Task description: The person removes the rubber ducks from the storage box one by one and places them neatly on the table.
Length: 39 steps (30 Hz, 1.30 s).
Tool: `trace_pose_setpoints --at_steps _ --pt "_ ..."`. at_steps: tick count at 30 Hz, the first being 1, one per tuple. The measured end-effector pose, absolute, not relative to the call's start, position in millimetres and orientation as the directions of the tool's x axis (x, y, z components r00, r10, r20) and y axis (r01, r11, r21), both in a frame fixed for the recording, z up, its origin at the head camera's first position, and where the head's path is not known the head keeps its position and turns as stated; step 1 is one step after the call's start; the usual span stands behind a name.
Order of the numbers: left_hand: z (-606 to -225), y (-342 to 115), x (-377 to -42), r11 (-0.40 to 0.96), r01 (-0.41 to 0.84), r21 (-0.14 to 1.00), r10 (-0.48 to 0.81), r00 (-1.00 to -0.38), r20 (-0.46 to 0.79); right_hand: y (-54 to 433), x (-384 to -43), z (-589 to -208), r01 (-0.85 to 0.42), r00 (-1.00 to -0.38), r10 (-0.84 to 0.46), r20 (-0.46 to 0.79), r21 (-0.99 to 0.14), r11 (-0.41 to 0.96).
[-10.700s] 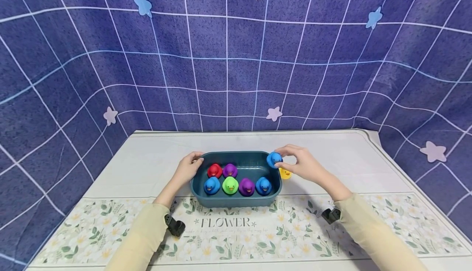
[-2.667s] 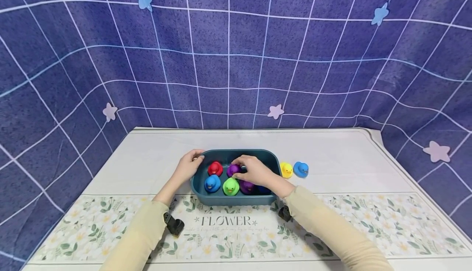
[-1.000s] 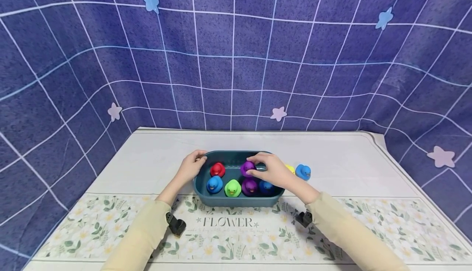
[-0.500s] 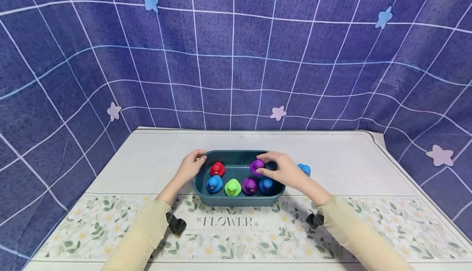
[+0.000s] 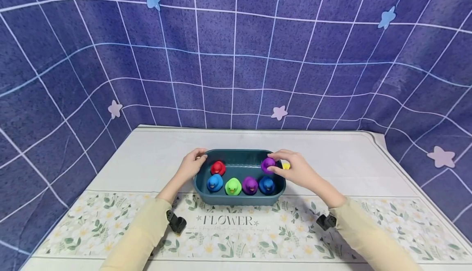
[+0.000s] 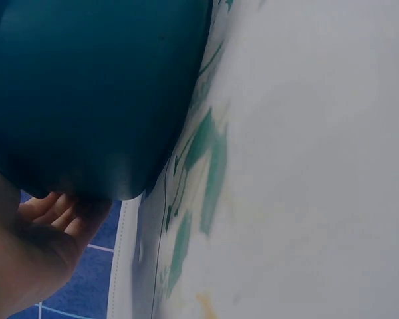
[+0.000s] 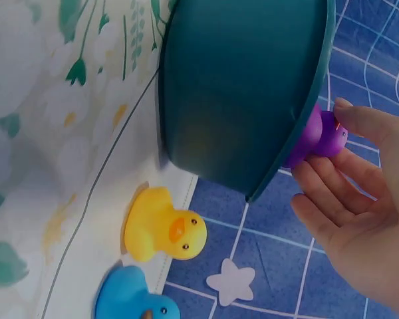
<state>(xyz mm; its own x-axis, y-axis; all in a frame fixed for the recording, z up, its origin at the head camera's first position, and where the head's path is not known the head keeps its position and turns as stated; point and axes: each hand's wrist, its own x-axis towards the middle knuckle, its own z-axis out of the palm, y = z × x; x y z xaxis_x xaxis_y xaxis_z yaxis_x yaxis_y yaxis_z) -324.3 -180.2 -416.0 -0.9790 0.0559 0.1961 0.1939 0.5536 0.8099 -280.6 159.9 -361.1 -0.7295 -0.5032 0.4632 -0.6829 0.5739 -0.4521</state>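
A dark teal plastic tub [image 5: 237, 200] stands on the table with several rubber ducks inside. My left hand [image 5: 190, 165] grips its left end, thumb at the rim; in the left wrist view the fingers [image 6: 56, 211] curl against the tub's end. Between thumb and fingers, my right hand [image 5: 295, 170] pinches a purple rubber duck [image 5: 268, 165] at the tub's right end, level with the rim in the right wrist view. In the tub sit a red duck [image 5: 218, 168], a blue duck [image 5: 215, 183], a green duck [image 5: 233, 186], another purple duck [image 5: 250, 185] and a second blue duck [image 5: 267, 185].
Outside the tub's right end, a yellow duck [image 7: 161, 226] and a blue duck [image 7: 130, 299] stand on the table; my right hand mostly hides them in the head view. A floral cloth strip [image 5: 236, 238] crosses the table's front, and a blue star-patterned curtain [image 5: 236, 58] hangs behind.
Earlier, my right hand held a blue duck over the right rim; it then stood beside the yellow one. The hand has since taken a purple duck inside the tub and carried it right.
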Motion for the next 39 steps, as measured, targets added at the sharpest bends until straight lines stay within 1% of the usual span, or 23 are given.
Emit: trace_pose_setpoints --at_steps 5,23,30,39 --pt "-415 -179 -324 0.552 0.2 0.81 0.06 -0.978 0.201 168 -280 -362 -0.685 -0.727 -0.491 0.48 -0.45 0.573" --pt "-412 -178 -323 0.541 0.193 0.818 0.058 -0.98 0.193 193 -281 -365 -0.74 -0.66 -0.48 0.578 -0.39 0.548" --pt "-412 -178 -322 0.538 0.189 0.822 0.056 -0.98 0.189 202 -282 -367 -0.711 -0.688 -0.447 0.572 -0.406 0.575" --pt "-412 -177 -321 0.534 0.186 0.825 0.053 -0.981 0.187 216 -282 -369 -0.703 -0.691 -0.427 0.584 -0.405 0.584"
